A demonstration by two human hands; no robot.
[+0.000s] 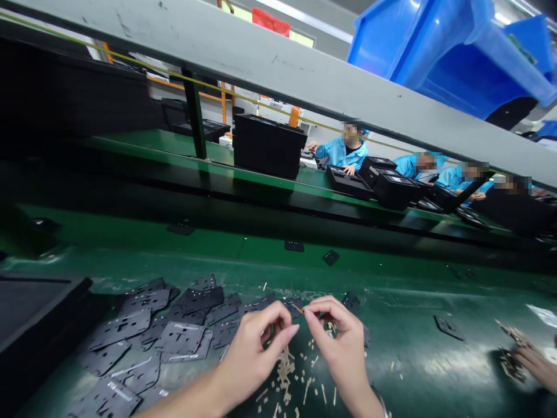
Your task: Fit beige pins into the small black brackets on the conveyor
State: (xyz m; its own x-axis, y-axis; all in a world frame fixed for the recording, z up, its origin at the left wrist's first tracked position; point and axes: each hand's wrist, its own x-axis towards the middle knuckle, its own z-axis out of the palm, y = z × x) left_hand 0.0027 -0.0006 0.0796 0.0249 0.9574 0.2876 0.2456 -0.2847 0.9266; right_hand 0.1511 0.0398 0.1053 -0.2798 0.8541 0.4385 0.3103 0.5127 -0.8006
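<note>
My right hand (342, 342) pinches a thin tan strip (298, 309) between thumb and forefinger. My left hand (261, 348) is closed just beside it, thumb brought up toward the curled fingers; whether anything small sits between them I cannot make out. Below and between both hands, many beige scraps (285, 374) lie scattered on the green tabletop (409, 325). Flat black plates with cut-outs (180, 338) overlap in a loose pile to the left of my left hand. Parts of more plates show behind my fingers.
A large black foam-like block (39, 313) stands at the left edge. A single black plate (448, 327) lies to the right. Another person's hand (533, 363) works at the far right. Beyond a beam (270, 64), people in blue sit among black cases (270, 145). Blue bins (418, 40) hang above.
</note>
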